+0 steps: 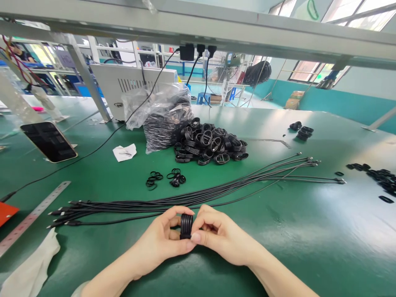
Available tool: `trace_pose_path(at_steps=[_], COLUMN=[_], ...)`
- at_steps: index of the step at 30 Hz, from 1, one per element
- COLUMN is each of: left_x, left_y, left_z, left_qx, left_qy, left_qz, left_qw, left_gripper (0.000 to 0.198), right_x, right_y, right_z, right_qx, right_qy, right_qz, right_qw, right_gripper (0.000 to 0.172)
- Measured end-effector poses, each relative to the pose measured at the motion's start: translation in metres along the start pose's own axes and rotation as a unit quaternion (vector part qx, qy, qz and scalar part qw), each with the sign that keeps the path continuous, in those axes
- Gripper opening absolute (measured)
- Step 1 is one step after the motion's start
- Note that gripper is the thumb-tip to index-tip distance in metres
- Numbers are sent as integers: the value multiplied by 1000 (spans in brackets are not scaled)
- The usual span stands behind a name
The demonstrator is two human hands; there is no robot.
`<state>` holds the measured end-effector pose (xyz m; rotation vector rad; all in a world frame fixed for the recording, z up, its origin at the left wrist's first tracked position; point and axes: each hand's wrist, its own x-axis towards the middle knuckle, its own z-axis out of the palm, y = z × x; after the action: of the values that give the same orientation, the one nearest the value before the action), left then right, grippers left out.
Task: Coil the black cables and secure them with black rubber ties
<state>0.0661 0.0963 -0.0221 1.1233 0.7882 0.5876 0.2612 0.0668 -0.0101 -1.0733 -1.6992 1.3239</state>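
Observation:
A small black cable coil (186,225) is held upright between my two hands, low in the middle of the view. My left hand (163,237) wraps its fingers and thumb round the coil's left side. The fingers of my right hand (216,233) are pinched together at the coil's right lower edge. Just beyond my hands, a bundle of straight black cables (173,202) lies across the green table (293,247). Farther back is a heap of coiled black cables (213,142), beside a clear plastic bag (167,123) full of dark items.
A phone (49,141) leans at the left, above a metal ruler (34,218) and a white cloth (32,268). Small black rings (154,178) lie mid-table, more black pieces (383,177) at the far right. A metal shelf beam (216,24) crosses overhead.

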Motion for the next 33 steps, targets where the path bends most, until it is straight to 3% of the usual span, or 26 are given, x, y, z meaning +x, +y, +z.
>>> trace_pose_path(at_steps=[3, 10, 17, 22, 24, 29, 33], left_x=[-2, -5, -6, -12, -15, -18, -17], left_y=[2, 4, 8, 13, 14, 17, 19], left_z=[0, -4, -9, -10, -9, -9, -11], left_qx=[-24, -86, -98, -130, -146, -161, -155], left_qy=[-20, -62, -101, -117, -125, -162, -150], left_qz=[1, 4, 31, 39, 25, -36, -51], left_qw=[1000, 994, 990, 984, 981, 973, 975], left_gripper=[53, 53, 49, 50, 51, 60, 58], right_x=[-1, 4, 6, 9, 9, 8, 8], right_y=[-2, 4, 7, 8, 8, 8, 11], right_z=[-4, -13, -3, -6, -7, 1, 2], right_qx=[-5, -36, 183, 252, 278, 367, 394], right_qy=[-25, 0, -17, 23, 4, -109, -111], right_qz=[-6, 54, 87, 124, 123, 115, 123], right_qw=[1000, 998, 979, 960, 953, 916, 904], right_gripper=[25, 32, 39, 37, 36, 41, 39])
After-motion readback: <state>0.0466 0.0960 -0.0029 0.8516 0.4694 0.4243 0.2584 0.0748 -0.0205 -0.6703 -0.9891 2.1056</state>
